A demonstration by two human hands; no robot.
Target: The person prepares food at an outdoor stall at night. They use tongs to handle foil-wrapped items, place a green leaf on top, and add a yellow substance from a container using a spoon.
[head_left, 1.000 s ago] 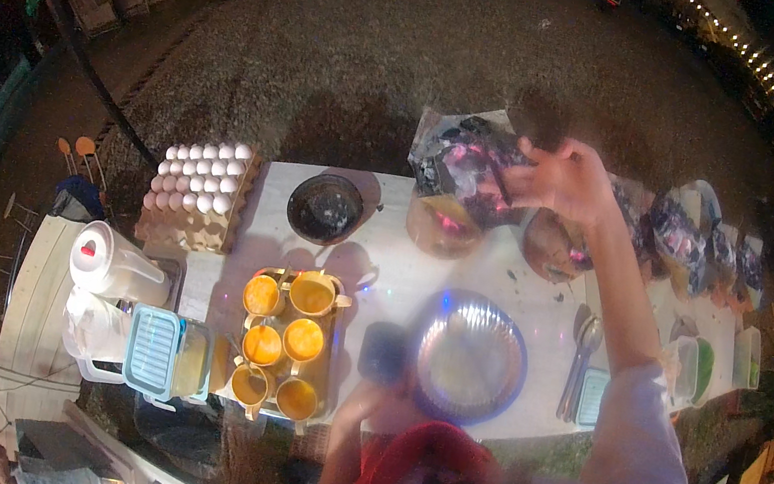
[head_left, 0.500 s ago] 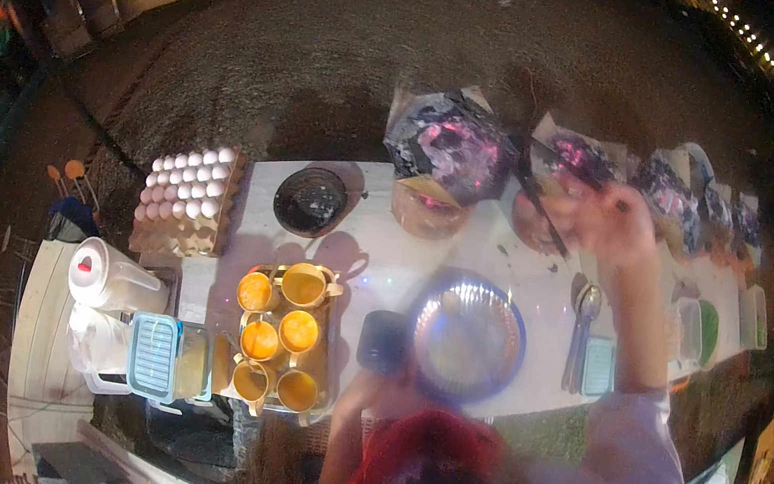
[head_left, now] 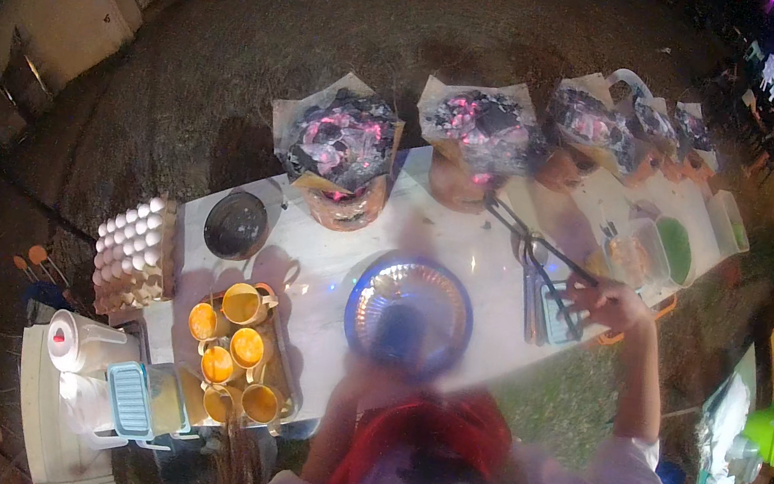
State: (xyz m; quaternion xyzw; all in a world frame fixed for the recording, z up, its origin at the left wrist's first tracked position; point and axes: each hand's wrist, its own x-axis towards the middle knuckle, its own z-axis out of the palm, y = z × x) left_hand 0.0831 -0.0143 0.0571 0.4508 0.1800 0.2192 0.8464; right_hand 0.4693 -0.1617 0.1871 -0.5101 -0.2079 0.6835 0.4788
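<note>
My right hand (head_left: 605, 302) is closed on long black tongs (head_left: 534, 240) above the table's right part, beside a light-blue container (head_left: 562, 320); their far tips reach a clay stove (head_left: 452, 181). That stove and another to its left carry paper-lined heaps of glowing coals (head_left: 476, 125). My left hand (head_left: 365, 380), blurred at the table's near edge, grips a dark object (head_left: 393, 334) that I cannot make out, over a round fluted metal plate (head_left: 412, 276) with a blue rim.
On the white table (head_left: 316, 241) stand an egg tray (head_left: 131, 257), a black bowl (head_left: 236, 223), a tray of several orange-filled mugs (head_left: 245, 306), pitchers (head_left: 87, 347), a lidded container (head_left: 141, 401), more coal stoves (head_left: 588, 122) and clear tubs (head_left: 643, 252) at the right.
My view has turned rightward. My right hand has come down from the coals to the table's right near part with the tongs. The dark object in my left hand has shifted onto the plate's area.
</note>
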